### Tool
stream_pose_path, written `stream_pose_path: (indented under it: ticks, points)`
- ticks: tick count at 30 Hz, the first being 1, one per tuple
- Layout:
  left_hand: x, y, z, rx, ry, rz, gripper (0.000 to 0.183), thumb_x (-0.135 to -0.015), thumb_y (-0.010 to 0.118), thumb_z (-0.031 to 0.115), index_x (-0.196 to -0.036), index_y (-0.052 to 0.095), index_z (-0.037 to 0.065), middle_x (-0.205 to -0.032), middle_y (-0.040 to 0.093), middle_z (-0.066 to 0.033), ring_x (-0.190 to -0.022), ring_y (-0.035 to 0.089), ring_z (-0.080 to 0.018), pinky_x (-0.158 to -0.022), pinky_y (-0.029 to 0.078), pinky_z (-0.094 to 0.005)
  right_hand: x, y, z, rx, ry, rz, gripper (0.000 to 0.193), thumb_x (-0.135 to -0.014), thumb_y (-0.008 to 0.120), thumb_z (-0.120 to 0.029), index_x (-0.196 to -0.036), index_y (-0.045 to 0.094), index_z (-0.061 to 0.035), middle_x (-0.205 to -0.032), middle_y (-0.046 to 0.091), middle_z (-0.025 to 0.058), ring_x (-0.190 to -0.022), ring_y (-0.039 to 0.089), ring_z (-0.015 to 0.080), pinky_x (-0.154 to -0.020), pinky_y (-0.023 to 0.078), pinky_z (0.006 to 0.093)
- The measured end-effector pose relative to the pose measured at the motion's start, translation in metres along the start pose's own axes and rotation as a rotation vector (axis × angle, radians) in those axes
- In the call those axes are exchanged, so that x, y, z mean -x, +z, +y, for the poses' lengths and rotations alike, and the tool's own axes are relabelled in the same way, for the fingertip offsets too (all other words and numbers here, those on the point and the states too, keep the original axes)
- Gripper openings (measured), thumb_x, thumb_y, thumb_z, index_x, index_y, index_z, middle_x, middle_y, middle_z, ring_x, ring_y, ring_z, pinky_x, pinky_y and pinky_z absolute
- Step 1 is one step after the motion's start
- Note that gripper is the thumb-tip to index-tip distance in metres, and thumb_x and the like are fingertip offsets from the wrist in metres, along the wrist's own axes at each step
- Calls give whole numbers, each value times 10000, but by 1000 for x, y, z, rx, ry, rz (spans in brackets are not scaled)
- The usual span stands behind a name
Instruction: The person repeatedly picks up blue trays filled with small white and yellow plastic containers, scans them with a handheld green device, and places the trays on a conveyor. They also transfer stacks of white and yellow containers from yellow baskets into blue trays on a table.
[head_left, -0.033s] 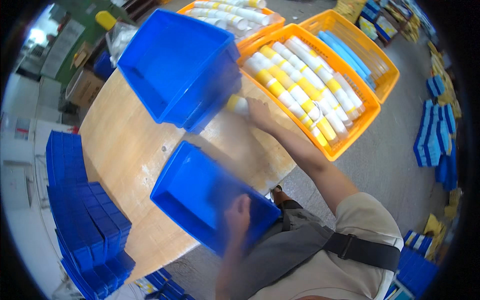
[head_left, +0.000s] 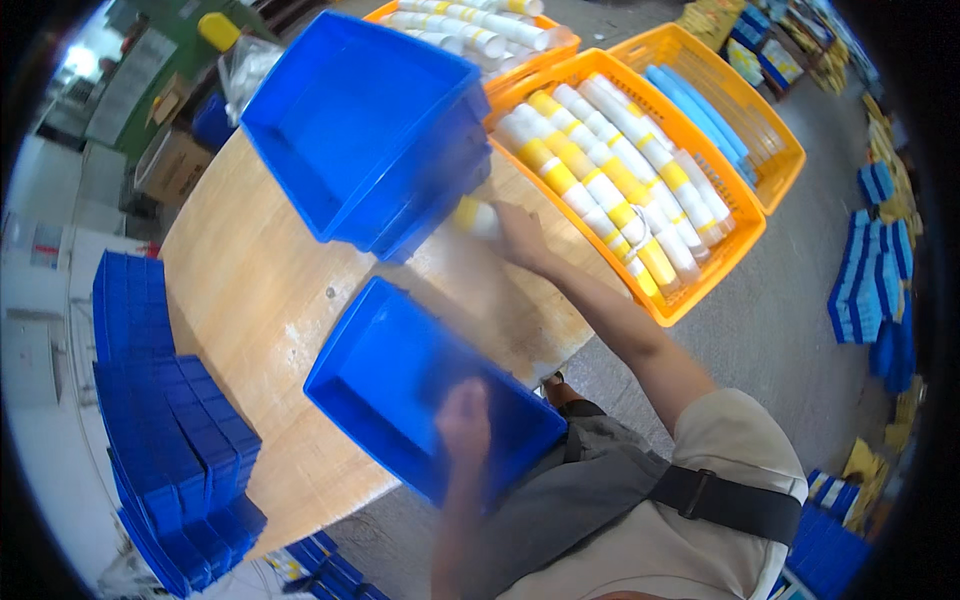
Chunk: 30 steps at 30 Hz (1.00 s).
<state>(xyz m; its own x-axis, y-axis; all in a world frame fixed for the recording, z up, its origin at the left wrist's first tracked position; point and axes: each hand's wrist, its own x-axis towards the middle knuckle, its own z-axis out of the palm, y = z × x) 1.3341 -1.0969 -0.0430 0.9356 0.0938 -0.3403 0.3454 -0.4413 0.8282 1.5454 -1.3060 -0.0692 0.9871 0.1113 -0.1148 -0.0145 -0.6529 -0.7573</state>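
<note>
My right hand (head_left: 520,237) is closed round the end of a short white-and-yellow roll (head_left: 477,217) over the table, beside a stack of blue plastic bins (head_left: 415,170). The roll's far end is blurred against the stack's side. Over a shallow blue bin (head_left: 365,365) at the table's near edge is my left hand (head_left: 464,420), blurred, its fingers curled in. Whatever it may hold cannot be made out. To the right of my right hand, an orange crate (head_left: 715,275) is filled with white-and-yellow rolls (head_left: 610,175).
Nested blue bins (head_left: 175,430) stand along the left edge of the wooden table (head_left: 250,290). Behind the full crate sit an orange crate with light blue pieces (head_left: 775,185) and another crate of rolls (head_left: 480,35). Blue-striped bundles (head_left: 870,280) lie on the floor at right.
The whole view has shifted slightly. My left hand sits a little higher and further left over the near bin. My right hand still holds the roll beside the stack.
</note>
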Motion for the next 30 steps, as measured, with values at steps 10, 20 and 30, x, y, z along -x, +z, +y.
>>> stream_pose_path:
  ticks: [10, 20, 30]
  points:
    - [-13, -93, 34, -661, 173, 515, 42, -748, 637, 76, -751, 605, 49, -668, 615, -162, -560, 599, -366, -525, 473, -452, 98, 91, -98, -749, -150, -192, 568, -817, 628, -19, -1362, 471, -48, -1426, 426, 159, -1322, 416, 321, -1085, 370, 436]
    - [114, -116, 43, -678, 473, 536, 377, -905, 567, 294, -632, 503, 42, -557, 447, -123, -443, 471, -298, -438, 360, -416, 38, 204, -129, -1695, 806, -307, 286, -1014, 465, -342, -1013, 577, -79, -975, 629, 95, -950, 631, 248, -867, 528, 387]
    - [61, -156, -20, -743, 272, 734, 256, -707, 715, 30, -603, 482, 23, -566, 496, -147, -473, 498, -316, -463, 379, -415, 135, 188, -168, -1770, 724, -860, 663, -970, 505, -541, -1381, 403, -31, -1289, 519, 207, -1180, 556, 321, -1000, 464, 466]
